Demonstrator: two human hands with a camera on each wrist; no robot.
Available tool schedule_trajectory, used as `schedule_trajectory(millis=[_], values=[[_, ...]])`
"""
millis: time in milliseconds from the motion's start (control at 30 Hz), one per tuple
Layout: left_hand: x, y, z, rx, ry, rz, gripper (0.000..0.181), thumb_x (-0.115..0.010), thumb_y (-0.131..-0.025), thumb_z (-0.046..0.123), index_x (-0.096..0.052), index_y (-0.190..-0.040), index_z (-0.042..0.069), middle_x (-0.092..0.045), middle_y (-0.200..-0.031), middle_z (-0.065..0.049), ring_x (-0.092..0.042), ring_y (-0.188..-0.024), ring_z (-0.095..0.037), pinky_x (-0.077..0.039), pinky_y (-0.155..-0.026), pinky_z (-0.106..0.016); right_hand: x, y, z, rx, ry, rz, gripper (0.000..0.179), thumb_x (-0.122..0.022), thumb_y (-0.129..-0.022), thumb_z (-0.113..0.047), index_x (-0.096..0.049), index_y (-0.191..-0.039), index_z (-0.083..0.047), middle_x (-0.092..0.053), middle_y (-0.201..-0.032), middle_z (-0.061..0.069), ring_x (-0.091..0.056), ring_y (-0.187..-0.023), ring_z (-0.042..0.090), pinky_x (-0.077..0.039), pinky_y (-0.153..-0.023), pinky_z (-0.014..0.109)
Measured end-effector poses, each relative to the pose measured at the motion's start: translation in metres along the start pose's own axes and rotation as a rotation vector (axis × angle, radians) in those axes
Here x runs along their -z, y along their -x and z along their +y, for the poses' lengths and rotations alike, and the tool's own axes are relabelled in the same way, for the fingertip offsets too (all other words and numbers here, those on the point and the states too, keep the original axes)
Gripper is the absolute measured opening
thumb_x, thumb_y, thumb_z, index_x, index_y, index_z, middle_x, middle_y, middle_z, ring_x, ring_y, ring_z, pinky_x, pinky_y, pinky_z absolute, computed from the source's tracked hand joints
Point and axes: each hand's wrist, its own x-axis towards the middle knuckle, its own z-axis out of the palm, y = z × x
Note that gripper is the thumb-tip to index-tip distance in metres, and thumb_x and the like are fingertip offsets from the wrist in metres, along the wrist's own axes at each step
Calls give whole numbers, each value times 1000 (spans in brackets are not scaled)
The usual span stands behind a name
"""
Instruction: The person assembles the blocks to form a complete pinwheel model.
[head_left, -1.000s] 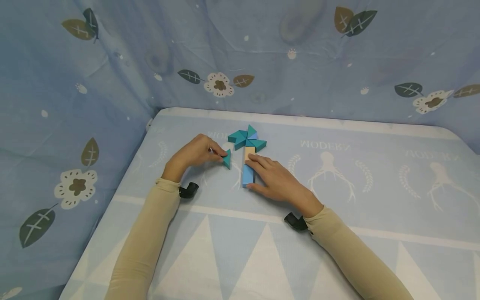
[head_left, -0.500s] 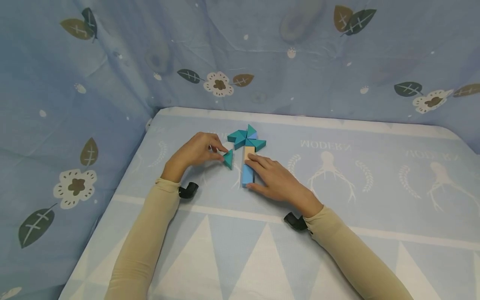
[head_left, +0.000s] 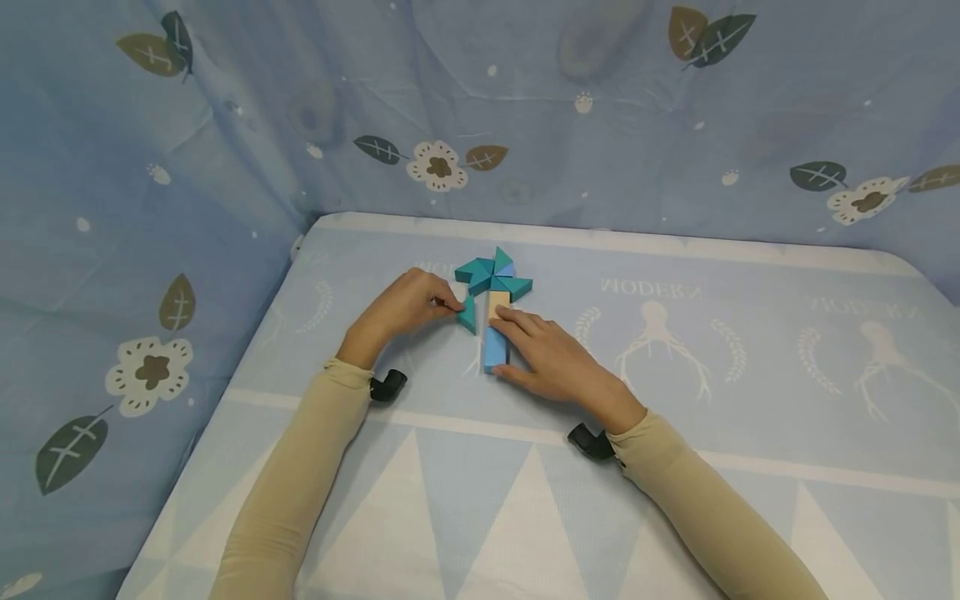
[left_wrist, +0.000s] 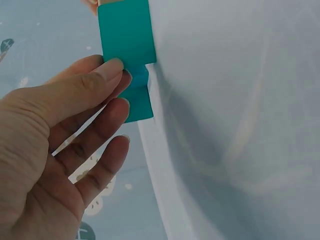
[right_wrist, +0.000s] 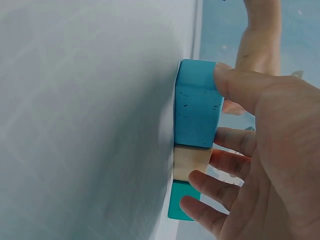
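Note:
Between thumb and fingertips my left hand [head_left: 405, 302] pinches a teal triangular block [head_left: 468, 317], left of the tan block [head_left: 498, 298]. The left wrist view shows the thumb on the edge of that teal block [left_wrist: 127, 32]. My right hand [head_left: 551, 358] rests over the tan block and the light blue block [head_left: 495, 354], its thumb touching the blue block [right_wrist: 197, 110] near one end. Above this column, several teal triangular blocks [head_left: 474, 273] and a lavender one [head_left: 507, 271] form a pinwheel shape. The right fingers partly hide the column.
A patterned cloth [head_left: 480, 500] covers the table. Blue printed curtains [head_left: 600, 150] stand behind it and to the left. Small black devices [head_left: 388, 386] sit at both wrists.
My left hand has moved slightly right with the teal triangular block, bringing it closer to the tan block and turning it a little. My right hand has stayed in place.

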Motion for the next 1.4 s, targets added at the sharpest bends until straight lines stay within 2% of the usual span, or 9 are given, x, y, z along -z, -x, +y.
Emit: schedule_trajectory(millis=[133, 333, 567, 700, 833, 933, 1067, 1400], values=[[-4, -2, 2, -35, -13, 21, 15, -74, -85, 4, -79, -99, 8, -76, -97, -7, -70, -91, -22, -56, -82, -37, 0, 1, 0, -1, -8, 3, 69, -64, -94, -43, -39, -150, -9, -34, -157, 12, -37, -142, 30, -39, -109, 50], [-4, -4, 7, -30, -55, 9, 18, -73, -86, 5, -79, -103, 10, -74, -97, -5, -69, -90, -21, -55, -81, -37, 1, 1, 0, -1, -14, 2, 69, -63, -94, -42, -39, -150, -9, -34, -157, 12, -37, -142, 30, -40, -109, 50], [16, 4, 26, 1, -117, -74, 26, -73, -88, 11, -74, -114, 7, -69, -110, -9, -68, -92, -23, -55, -84, -38, 0, 0, 2, -2, -13, -8, 71, -64, -94, -44, -38, -151, -9, -33, -157, 12, -37, -142, 30, -40, -108, 51], [24, 8, 36, 22, -102, -152, 32, -72, -90, 15, -71, -120, 5, -66, -121, -10, -65, -107, -26, -52, -94, -41, 0, -1, 2, -6, -15, -14, 70, -62, -95, -44, -38, -151, -10, -32, -158, 11, -37, -143, 30, -40, -109, 51], [23, 9, 42, 44, -93, -257, 40, -70, -92, 20, -65, -128, 4, -59, -135, -11, -54, -127, -29, -43, -108, -46, 1, 0, 2, -11, -19, -22, 70, -61, -95, -44, -37, -151, -10, -32, -158, 11, -36, -143, 30, -39, -109, 51], [18, 9, 44, 21, -134, -296, 43, -69, -92, 23, -63, -131, 4, -55, -140, -12, -49, -132, -31, -39, -111, -47, 1, 0, 1, -9, -19, -22, 70, -62, -95, -44, -37, -151, -10, -32, -158, 11, -36, -143, 30, -39, -109, 51], [12, 9, 45, -11, -206, -288, 44, -69, -92, 26, -64, -131, 6, -53, -141, -13, -49, -131, -32, -40, -110, -46, 2, 0, 1, -2, -19, -16, 70, -62, -95, -44, -38, -151, -10, -32, -158, 11, -37, -143, 30, -40, -109, 51], [5, 7, 47, 0, -256, -268, 44, -67, -94, 28, -62, -134, 10, -52, -144, -11, -46, -134, -32, -39, -111, -48, 0, 1, 2, -5, -24, -27, 70, -61, -96, -44, -36, -151, -10, -31, -158, 11, -36, -143, 30, -40, -109, 51]])
